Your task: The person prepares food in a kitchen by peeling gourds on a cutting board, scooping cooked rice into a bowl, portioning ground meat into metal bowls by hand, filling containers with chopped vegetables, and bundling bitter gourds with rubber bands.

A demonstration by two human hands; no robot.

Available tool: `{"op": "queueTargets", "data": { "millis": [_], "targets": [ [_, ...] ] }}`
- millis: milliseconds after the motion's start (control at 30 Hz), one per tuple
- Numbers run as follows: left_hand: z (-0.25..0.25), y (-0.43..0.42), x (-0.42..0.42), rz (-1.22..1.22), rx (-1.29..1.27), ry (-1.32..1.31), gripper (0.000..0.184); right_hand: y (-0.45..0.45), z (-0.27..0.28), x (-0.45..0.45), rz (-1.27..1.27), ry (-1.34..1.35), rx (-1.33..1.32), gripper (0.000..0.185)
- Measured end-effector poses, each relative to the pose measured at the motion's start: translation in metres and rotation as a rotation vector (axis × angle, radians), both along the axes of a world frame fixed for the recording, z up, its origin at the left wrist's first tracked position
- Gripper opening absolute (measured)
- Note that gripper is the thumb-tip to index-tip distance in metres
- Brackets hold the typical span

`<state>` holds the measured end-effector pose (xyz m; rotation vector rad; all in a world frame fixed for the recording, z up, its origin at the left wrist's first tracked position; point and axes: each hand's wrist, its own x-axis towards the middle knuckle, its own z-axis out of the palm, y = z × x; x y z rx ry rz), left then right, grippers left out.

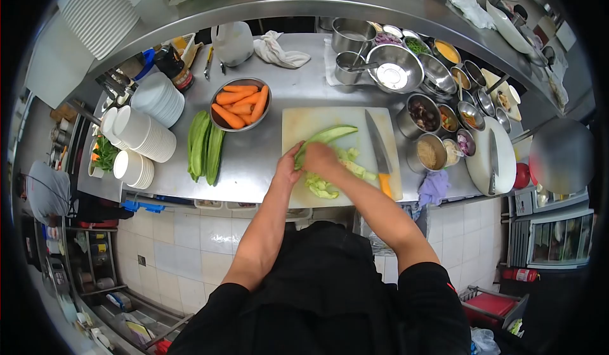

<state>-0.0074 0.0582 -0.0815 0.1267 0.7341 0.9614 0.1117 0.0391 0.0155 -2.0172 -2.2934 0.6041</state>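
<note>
At the centre of the frame, the left hand (291, 163) gripped the green vegetable (332, 133) over the board (295, 122), seemingly to steady it; the right hand (320, 158) was blurred, its hold impossible to tell. Peelings (321, 186) lay below, and the knife (377, 142) rested rightward, perhaps for safety.

Bare left hand (290, 163): fingers curled | bare right hand (321, 160): motion-blurred, just beside left | bare forearms (382, 214): converging forward | black-sleeved upper arms (431, 301): spread apart
</note>
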Motion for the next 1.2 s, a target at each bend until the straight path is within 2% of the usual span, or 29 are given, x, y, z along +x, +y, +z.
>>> {"op": "queueTargets", "data": {
  "millis": [67,167,267,367,467,533,633,667,767,867,967,1033,1200],
  "targets": [
    [0.018,-0.005,0.004,-0.012,0.013,0.078,0.032,0.034,-0.015,0.03,-0.157,-0.019,0.081,0.019],
    [0.007,0.002,0.006,-0.006,-0.002,0.001,0.033,0.056,-0.023,0.041,-0.214,-0.065,0.05,0.019],
    [0.002,0.005,0.006,0.017,-0.028,0.105,0.032,0.035,-0.023,0.007,-0.095,-0.072,0.139,0.018],
    [-0.03,0.016,0.0,0.03,-0.03,-0.087,0.032,0.004,-0.01,-0.024,0.023,-0.056,0.128,0.017],
    [-0.02,0.011,-0.004,-0.08,0.068,-0.113,0.03,-0.01,-0.004,-0.029,0.106,-0.086,0.171,0.016],
    [-0.004,0.007,0.0,-0.016,0.013,-0.018,0.03,-0.006,0.003,-0.009,0.105,-0.06,0.188,0.015],
    [0.005,0.001,0.009,0.004,0.013,0.009,0.03,0.033,-0.019,0.021,-0.113,-0.069,0.156,0.014],
    [0.006,0.001,0.009,0.001,0.028,0.003,0.03,0.035,-0.024,0.02,-0.084,-0.057,0.164,0.014],
    [0.044,-0.008,0.014,0.072,-0.118,0.32,0.03,0.016,-0.02,-0.004,0.022,-0.063,0.169,0.014],
    [0.006,-0.005,-0.003,-0.096,0.274,0.087,0.034,-0.016,-0.018,-0.037,0.159,-0.124,0.161,0.014],
    [-0.012,0.003,-0.004,-0.084,0.088,0.006,0.032,-0.025,-0.004,-0.033,0.204,-0.094,0.166,0.015],
    [0.003,-0.002,0.0,-0.05,0.03,0.083,0.034,-0.012,0.012,-0.007,0.185,-0.022,0.152,0.015],
    [0.011,-0.006,0.006,-0.049,0.095,0.053,0.037,0.057,-0.014,0.024,0.077,-0.325,0.064,0.018]
  ]
}}
